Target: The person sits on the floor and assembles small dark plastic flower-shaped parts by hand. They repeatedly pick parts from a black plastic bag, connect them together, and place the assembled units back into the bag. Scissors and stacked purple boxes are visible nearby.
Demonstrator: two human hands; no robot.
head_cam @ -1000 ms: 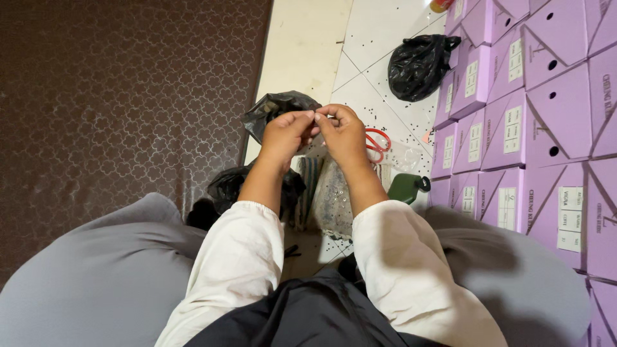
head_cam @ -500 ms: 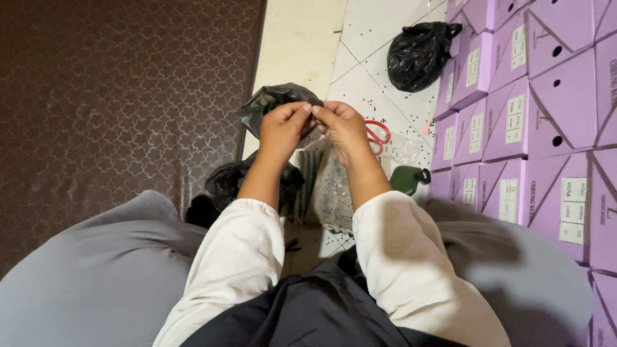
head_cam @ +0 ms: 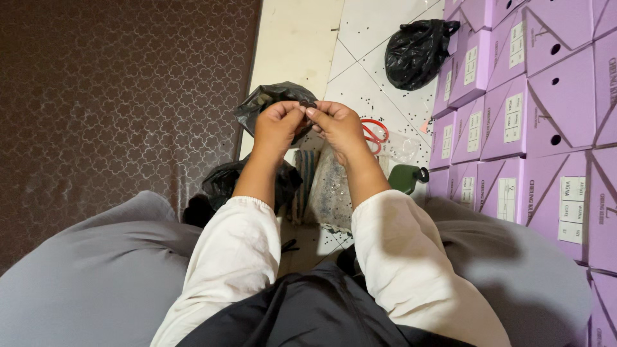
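Note:
My left hand [head_cam: 276,127] and my right hand [head_cam: 339,126] are raised together in front of me, fingertips meeting on a small dark ring-like piece [head_cam: 308,104]. Both hands pinch it between thumb and fingers. Its exact shape is too small to tell. Under the hands lies a clear plastic bag [head_cam: 331,189] speckled with tiny pieces, and an open black plastic bag [head_cam: 267,103] sits just behind my left hand. I sit on the floor with cream sleeves and grey trousers showing.
Stacked purple cardboard boxes [head_cam: 527,109] fill the right side. A knotted black bag [head_cam: 418,54] lies on the white tiled floor [head_cam: 366,38]. Red-handled scissors [head_cam: 373,132] and a dark green object [head_cam: 405,178] lie by my right arm. A brown patterned carpet [head_cam: 116,96] covers the left.
My hands stay together on the small piece, with only slight finger movement. The view has shifted a little.

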